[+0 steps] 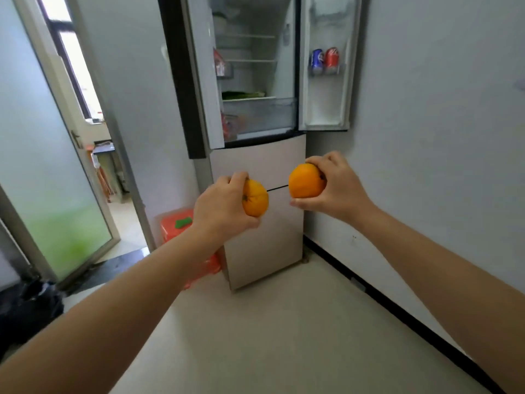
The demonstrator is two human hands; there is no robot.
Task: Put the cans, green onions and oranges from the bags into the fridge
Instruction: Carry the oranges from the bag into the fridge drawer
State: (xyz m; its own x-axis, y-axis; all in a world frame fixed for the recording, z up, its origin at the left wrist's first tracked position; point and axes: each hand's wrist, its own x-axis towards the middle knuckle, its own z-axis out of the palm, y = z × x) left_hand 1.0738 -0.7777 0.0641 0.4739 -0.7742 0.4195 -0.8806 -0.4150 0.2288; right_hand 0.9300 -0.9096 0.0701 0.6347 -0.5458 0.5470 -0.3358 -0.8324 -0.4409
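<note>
An orange in each of the hands, carried toward the open fridge.

The left hand (224,206) wraps one orange (255,198) and the right hand (336,184) the other orange (306,180), both held out ahead of the fridge (257,163), likely to shelve two in one trip; two cans (324,60) stand in the door rack, greens (243,95) lie on a shelf.

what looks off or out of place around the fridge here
Nothing stands out. Both fridge doors are open, two cans stand upright in the right door, and the hands each hold an intact orange.
</note>
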